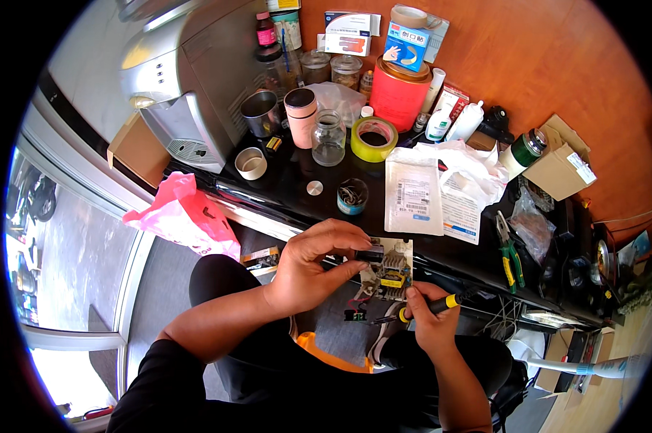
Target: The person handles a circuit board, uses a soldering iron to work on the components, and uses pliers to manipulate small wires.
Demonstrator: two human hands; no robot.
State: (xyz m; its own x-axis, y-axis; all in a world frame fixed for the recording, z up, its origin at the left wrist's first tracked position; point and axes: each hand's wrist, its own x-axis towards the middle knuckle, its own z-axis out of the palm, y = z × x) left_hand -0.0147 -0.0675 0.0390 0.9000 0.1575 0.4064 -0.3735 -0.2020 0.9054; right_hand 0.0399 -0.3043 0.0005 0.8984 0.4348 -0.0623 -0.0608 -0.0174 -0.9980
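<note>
Lap: A seated person in dark clothing bends over work held above the knees (221,281).
Right hand: The right hand (433,321) grips a yellow-and-black screwdriver (443,302), its shaft pointing left, while the thumb presses the lower right corner of a circuit board (389,285).
Left hand: Thumb and fingers of the left hand (313,263) pinch a black cylinder (370,255) at the board's upper left.
Circuit board: It is held up between the hands, near the front edge of the black surface (290,198), a yellow-marked part at its middle.
Wires: Thin red leads hang beside the board near a small green-and-black piece (355,315).
Front of the surface: A round container of metal bits (352,198) sits near a silver disc (314,187); green-and-yellow-handled pliers (511,254) lie to the right, beyond a white packet (413,198).
Middle: A clear glass jar (329,141) stands between a pink tumbler (301,117) and a roll of yellow-green tape (374,148).
Back: A red canister (397,97) stands near the wood-toned wall (514,50); a grey dispenser (196,94) stands at left.
</note>
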